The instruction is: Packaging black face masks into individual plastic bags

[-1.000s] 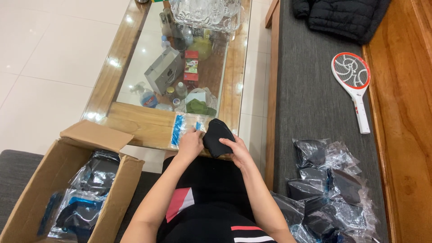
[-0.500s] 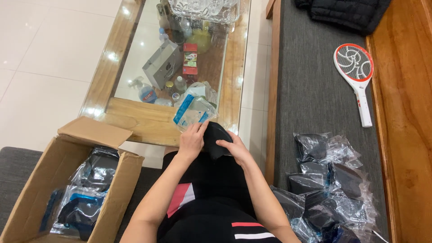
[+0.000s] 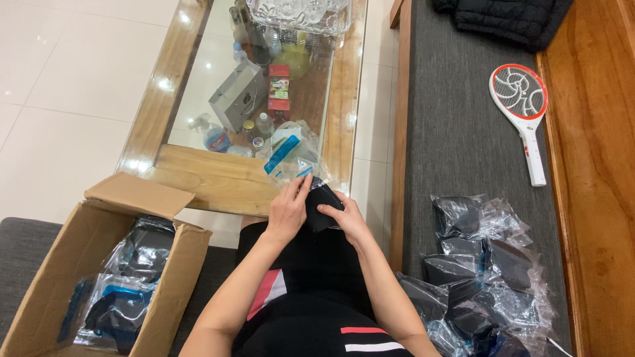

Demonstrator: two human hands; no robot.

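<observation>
Head-camera view showed a seated person's left hand and right hand closed together around a black folded item held over the lap, its long axis running roughly from the knees toward the glass-topped table. Left fingers pinched a clear plastic bag with a blue label at the item's far end. An open cardboard box (holding more bagged pieces) stood at the person's left; a pile of bagged items lay on the grey bench at right.

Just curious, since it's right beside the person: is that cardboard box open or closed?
Open. The cardboard box has its flaps folded outward, and clear bags of dark items show inside, filling it partway.
</observation>
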